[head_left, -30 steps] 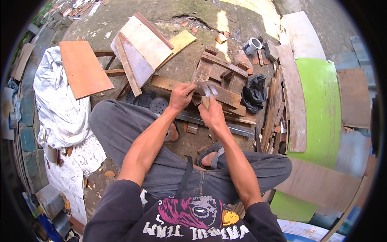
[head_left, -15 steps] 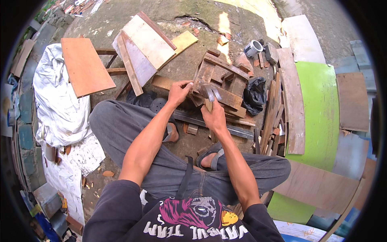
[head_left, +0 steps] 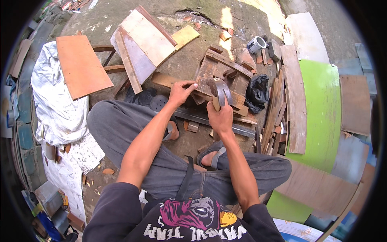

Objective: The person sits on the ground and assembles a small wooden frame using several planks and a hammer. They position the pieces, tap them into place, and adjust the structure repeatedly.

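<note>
My right hand (head_left: 220, 119) is wrapped round the handle of a claw hammer (head_left: 220, 89), whose metal head is raised over a small wooden stool-like frame (head_left: 230, 64) of worn brown boards. Beside the hammer, my left hand (head_left: 181, 93) rests at the frame's near left edge with thumb and forefinger pinched together. Whatever may be between those fingertips is too small to make out. Under the left wrist lies a loose wooden board (head_left: 162, 79). A long grey metal bar (head_left: 238, 130) runs along the ground between my feet and the frame.
To the left are an orange-brown panel (head_left: 82, 66) and a white cloth (head_left: 60, 105). Pale boards (head_left: 147, 38) lean ahead. On the right stand a paint can (head_left: 256, 45), a black plastic bag (head_left: 257, 92), wood strips (head_left: 271, 113) and a green panel (head_left: 318, 113).
My right hand has shifted slightly right, and the hammer's head has tilted and turned. The left hand stays pinched at the frame's edge. The whole view has shifted a little.
</note>
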A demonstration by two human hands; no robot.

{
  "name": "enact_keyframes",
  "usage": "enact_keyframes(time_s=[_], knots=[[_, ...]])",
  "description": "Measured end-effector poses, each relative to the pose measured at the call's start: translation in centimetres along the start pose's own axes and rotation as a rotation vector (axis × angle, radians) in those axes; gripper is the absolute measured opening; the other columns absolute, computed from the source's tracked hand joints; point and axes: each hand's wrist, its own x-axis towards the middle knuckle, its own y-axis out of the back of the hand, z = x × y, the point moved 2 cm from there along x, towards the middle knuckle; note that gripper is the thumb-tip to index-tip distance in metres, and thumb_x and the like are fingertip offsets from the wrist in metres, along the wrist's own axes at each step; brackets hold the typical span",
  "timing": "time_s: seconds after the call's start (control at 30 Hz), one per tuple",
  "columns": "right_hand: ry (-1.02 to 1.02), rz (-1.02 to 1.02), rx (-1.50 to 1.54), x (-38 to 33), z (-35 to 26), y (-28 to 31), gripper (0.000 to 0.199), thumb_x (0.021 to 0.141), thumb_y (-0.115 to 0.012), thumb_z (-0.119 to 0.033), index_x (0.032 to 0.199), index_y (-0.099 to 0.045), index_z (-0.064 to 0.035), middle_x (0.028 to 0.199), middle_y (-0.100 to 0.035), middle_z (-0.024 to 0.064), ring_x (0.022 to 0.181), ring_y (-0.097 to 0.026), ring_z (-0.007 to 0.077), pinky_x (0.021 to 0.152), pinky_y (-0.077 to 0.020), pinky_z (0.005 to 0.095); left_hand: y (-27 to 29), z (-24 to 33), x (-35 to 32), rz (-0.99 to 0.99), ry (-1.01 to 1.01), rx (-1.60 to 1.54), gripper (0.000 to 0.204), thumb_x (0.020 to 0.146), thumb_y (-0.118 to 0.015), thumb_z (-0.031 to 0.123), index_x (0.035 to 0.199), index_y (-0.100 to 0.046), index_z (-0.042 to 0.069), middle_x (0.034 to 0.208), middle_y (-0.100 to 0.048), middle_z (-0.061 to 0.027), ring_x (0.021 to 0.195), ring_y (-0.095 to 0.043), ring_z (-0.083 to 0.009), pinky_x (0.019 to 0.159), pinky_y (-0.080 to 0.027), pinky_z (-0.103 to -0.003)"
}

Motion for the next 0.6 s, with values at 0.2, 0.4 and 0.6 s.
enact_keyframes(time_s=[0.2,0.4,0.6], knots=[[0.084,0.210,-0.105,0.2,6.1,-1.2,0.022,0.089,-0.062,-0.017,0.101,-0.056,0.0010,0.067,-0.061,0.0162,0.056,-0.061,0.0276,0.052,-0.0475,0.0385,-0.3,-1.7,0.5,0.050,0.002,-0.094,0.036,0.087,-0.074,0.029,0.109,-0.071,0.000,0.098,-0.073,-0.0084,0.091,-0.065,-0.0126,0.082,-0.050,-0.028],[-0.231,0.114,-0.039,1.7,7.9,-0.5,0.030,0.089,-0.062,-0.022,0.101,-0.058,0.0046,0.081,-0.065,0.0303,0.081,-0.064,0.0496,0.071,-0.0487,0.0503,0.5,-0.6,1.0,0.020,0.057,0.112,0.047,0.084,-0.076,0.036,0.113,-0.068,-0.001,0.103,-0.071,-0.0128,0.097,-0.065,-0.0189,0.086,-0.050,-0.031],[-0.211,0.074,-0.123,1.7,7.4,-1.5,0.037,0.092,-0.060,-0.029,0.107,-0.057,0.0043,0.087,-0.065,0.0281,0.083,-0.063,0.0464,0.074,-0.0480,0.0483,0.4,0.9,5.9,-0.018,0.028,0.101,0.067,0.083,-0.071,0.049,0.122,-0.062,-0.004,0.119,-0.065,-0.0219,0.114,-0.060,-0.0273,0.098,-0.046,-0.036]])
